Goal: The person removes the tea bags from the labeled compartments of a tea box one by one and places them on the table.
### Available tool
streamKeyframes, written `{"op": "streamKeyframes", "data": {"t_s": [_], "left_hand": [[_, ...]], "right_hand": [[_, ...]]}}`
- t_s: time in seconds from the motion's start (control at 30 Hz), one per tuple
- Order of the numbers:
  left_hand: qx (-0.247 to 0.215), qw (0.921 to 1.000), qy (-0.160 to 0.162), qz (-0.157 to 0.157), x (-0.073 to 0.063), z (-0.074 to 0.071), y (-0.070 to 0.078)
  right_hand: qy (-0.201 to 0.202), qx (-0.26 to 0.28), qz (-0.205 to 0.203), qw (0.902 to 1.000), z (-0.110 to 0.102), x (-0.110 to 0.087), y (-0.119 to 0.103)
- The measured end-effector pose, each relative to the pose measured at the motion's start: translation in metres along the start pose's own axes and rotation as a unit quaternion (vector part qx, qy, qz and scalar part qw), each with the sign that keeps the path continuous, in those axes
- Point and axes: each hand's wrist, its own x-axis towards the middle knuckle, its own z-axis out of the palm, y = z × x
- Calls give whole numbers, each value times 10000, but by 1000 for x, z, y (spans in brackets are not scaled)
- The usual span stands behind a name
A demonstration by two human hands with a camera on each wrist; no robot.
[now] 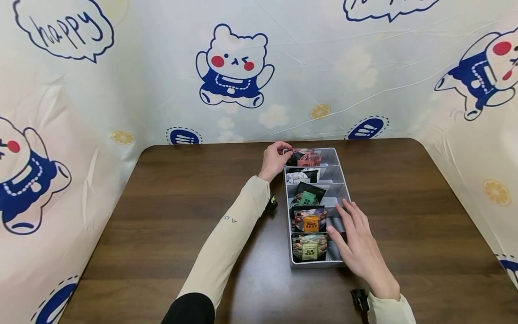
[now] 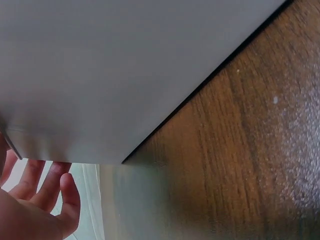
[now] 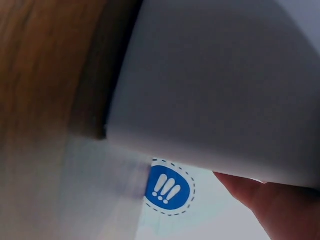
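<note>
A long grey divided box (image 1: 317,264) holds small dark packets in a row of compartments. At its far left corner, my left hand (image 1: 274,158) pinches the edge of a red-and-black packet (image 1: 306,158) between thumb and forefinger. The other left fingers (image 2: 50,185) hang by the box's end wall in the left wrist view. My right hand (image 1: 361,240) lies over the right rim, fingers spread, with the thumb reaching above a near compartment. Nearer packets have a green label (image 1: 308,198), an orange label (image 1: 311,223) and a pale green label (image 1: 309,251).
A white-and-black packet (image 1: 301,176) stands in the second compartment from the back. The box sits on a brown wooden table (image 1: 182,202). A printed cloth (image 1: 162,76) with cartoon bears hangs behind the table and along both sides.
</note>
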Motion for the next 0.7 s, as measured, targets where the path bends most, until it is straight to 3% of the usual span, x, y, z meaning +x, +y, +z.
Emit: {"op": "streamKeyframes", "data": {"t_s": [0.27,0.7], "left_hand": [[162,9998,148,-29,0,-1,-1],[533,9980,-344,-9,-1,-5,-3]], "right_hand": [[64,69,-13,10000,0,0,1],[80,112,29,9999,0,0,2]]}}
